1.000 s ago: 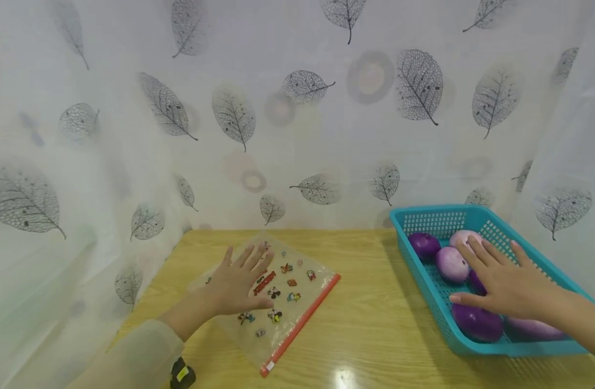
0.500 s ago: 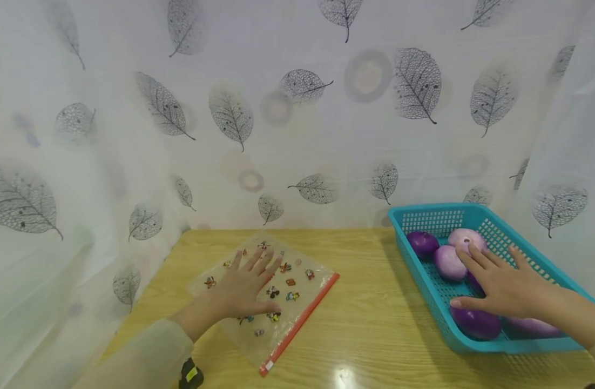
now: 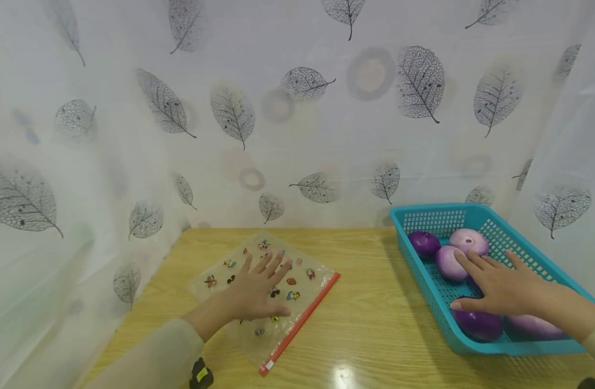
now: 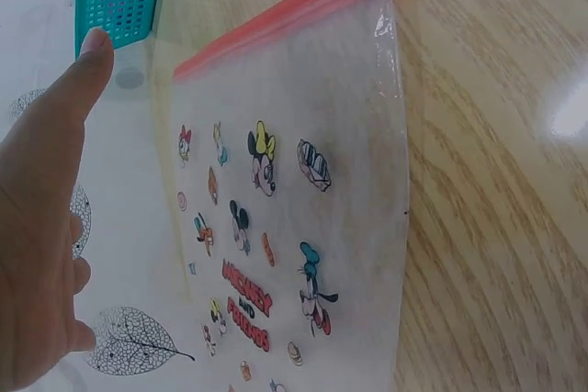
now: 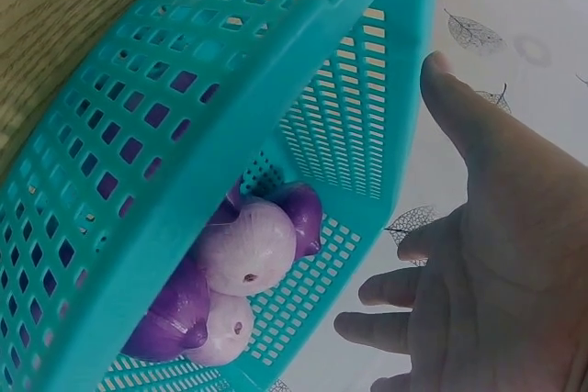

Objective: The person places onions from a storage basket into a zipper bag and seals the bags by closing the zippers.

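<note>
My left hand [image 3: 252,293] is spread palm down over a clear slider zip bag [image 4: 358,135] in the head view. The bag lies flat, printed with small cartoon figures, with a red zip strip [image 3: 302,324] along its right side. In the left wrist view the palm shows bare, with nothing in it. Over the turquoise basket [image 3: 424,292] my right hand [image 3: 504,286] is likewise spread, its fingers apart and holding nothing. Several onions lie in the basket, among them a dark purple onion [image 3: 478,326] and a pale lilac onion [image 5: 248,250]; the hand hides part of them.
A light wood-grain table [image 3: 370,292] carries the bag on the left and the basket on the right. Behind and at the sides hangs a whitish curtain [image 3: 326,135] with leaf prints. A black item with a yellow mark [image 3: 201,374] shows below the left sleeve.
My left hand has drifted to the right over the bag, uncovering prints on its left part. My right hand has barely moved. Bag, basket and onions stay where they were.
</note>
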Demonstrator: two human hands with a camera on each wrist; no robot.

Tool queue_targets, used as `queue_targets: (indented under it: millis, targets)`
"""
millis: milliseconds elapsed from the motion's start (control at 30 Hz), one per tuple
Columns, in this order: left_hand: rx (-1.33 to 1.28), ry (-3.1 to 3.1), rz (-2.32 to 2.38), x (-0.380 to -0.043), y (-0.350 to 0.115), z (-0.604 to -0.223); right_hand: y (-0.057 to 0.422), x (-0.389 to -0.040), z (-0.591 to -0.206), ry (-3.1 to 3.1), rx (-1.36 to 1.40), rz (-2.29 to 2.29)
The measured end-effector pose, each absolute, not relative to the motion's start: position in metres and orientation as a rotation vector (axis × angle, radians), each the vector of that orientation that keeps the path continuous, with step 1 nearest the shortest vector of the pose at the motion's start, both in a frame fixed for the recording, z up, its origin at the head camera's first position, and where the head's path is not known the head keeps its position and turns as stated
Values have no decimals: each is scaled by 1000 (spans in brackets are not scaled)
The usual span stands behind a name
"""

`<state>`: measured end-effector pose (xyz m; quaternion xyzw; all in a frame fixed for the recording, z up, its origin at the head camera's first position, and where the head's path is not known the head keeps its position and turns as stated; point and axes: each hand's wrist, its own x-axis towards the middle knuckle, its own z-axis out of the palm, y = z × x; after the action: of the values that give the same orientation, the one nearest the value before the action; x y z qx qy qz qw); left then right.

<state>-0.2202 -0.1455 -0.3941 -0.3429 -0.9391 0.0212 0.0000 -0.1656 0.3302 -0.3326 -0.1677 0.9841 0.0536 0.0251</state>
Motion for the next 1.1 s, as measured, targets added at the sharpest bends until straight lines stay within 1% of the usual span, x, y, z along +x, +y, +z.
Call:
queue_targets:
  millis: [533,833,1100]
  targets:
    - [-1141,-2997,149,-217,-133,-410,336,-174,-336,2955,-546,152]
    - [-1213,-2965,138,-215,-122,-421,334,-178,-330,2909,-546,157]
    - [-1212,-2977,224,-212,-114,-423,332,-180,-328,2844,-526,121]
